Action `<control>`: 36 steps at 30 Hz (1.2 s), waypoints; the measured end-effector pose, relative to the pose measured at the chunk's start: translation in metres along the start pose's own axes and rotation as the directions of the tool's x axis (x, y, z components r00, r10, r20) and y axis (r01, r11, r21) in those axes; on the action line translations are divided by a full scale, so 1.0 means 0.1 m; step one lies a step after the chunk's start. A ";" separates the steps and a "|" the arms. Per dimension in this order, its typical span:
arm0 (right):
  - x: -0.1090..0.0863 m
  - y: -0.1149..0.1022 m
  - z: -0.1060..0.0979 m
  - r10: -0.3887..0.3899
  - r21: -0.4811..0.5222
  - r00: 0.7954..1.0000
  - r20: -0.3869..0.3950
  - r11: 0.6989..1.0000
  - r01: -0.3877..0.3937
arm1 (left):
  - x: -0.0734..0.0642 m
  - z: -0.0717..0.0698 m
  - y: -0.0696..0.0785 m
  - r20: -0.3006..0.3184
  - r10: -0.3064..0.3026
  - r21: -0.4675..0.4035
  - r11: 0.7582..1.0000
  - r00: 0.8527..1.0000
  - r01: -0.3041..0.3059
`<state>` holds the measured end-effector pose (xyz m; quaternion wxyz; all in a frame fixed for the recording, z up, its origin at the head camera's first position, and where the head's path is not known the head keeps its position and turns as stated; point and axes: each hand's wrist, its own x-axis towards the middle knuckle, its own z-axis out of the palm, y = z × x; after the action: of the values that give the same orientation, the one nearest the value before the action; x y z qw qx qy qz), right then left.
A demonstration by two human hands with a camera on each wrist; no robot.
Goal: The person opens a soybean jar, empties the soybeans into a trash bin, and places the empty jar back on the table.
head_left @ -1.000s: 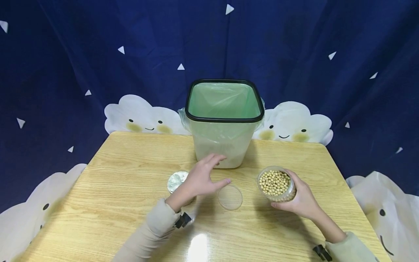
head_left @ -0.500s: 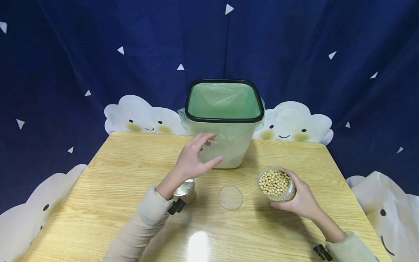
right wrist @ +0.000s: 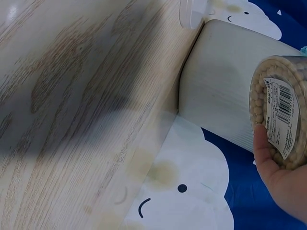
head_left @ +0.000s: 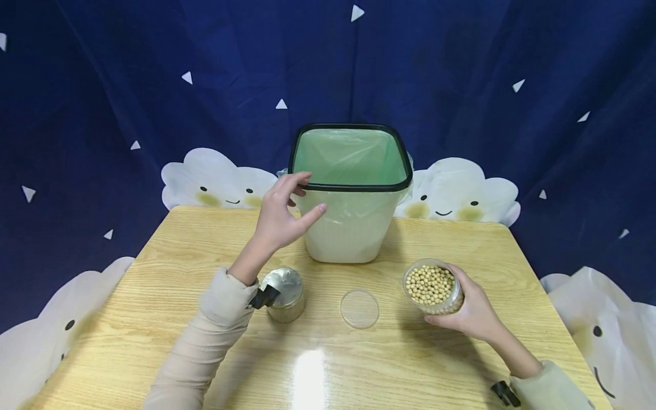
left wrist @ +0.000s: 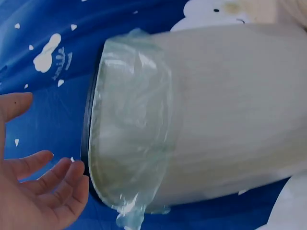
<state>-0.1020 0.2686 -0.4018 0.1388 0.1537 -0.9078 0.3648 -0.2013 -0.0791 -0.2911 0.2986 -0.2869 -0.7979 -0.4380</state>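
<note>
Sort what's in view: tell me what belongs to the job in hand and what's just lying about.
In the job, by the look of it:
bean-filled jar, gripped by the right hand
lined bin, its rim near the left hand

Lying about, neither hand on them:
foil-topped container
clear disc, perhaps a lid

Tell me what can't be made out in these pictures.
Bin, head view: its floor is hidden behind its own front.
Silver-topped container, head view: its left part is hidden by the black clip.
Jar, right wrist view: cut off by the right edge; fine print on its label is too small.
</note>
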 end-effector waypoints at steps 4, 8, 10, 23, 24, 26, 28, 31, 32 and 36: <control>0.00 0.01 -0.01 -0.006 -0.001 1.000 -0.001 1.000 0.006 | 0.09 -0.08 -0.06 -0.030 -0.051 0.079 0.995 0.998 0.053; 0.01 0.01 -0.02 -0.006 -0.009 1.000 -0.003 1.000 0.006 | 0.19 -0.16 -0.16 -0.004 -0.138 0.141 0.980 0.990 0.137; 0.02 0.02 -0.03 -0.005 -0.011 1.000 -0.003 1.000 0.005 | 0.23 -0.18 -0.22 0.037 -0.188 0.156 0.971 0.982 0.180; 0.12 0.00 -0.16 -0.028 0.018 0.999 -0.022 0.999 0.028 | 0.46 -0.14 -0.52 0.308 -0.437 0.135 0.900 0.845 0.415; 0.13 -0.01 -0.18 -0.031 0.025 0.999 -0.025 0.999 0.032 | 0.47 -0.13 -0.53 0.314 -0.448 0.137 0.894 0.837 0.427; 0.16 -0.02 -0.22 -0.033 0.035 0.999 -0.030 0.999 0.034 | 0.48 -0.11 -0.55 0.325 -0.467 0.136 0.883 0.822 0.448; 0.19 -0.02 -0.25 -0.030 0.051 0.999 -0.033 0.998 0.032 | 0.47 -0.10 -0.57 0.332 -0.483 0.121 0.874 0.810 0.471; 0.26 -0.03 -0.31 -0.038 0.069 0.999 -0.039 0.997 0.041 | 0.47 -0.09 -0.59 0.338 -0.496 0.077 0.861 0.800 0.502; 0.28 -0.03 -0.34 -0.043 0.071 0.998 -0.044 0.996 0.046 | 0.47 -0.08 -0.59 0.340 -0.498 0.060 0.858 0.798 0.510; 0.39 -0.07 -0.44 -0.059 0.078 0.996 -0.071 0.995 0.065 | 0.46 -0.06 -0.60 0.337 -0.503 0.008 0.847 0.796 0.532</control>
<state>-0.1289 0.2878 -0.3529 0.1748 0.1746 -0.8818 0.4017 -0.2733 -0.1028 -0.2864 0.0185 -0.1390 -0.8642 -0.4833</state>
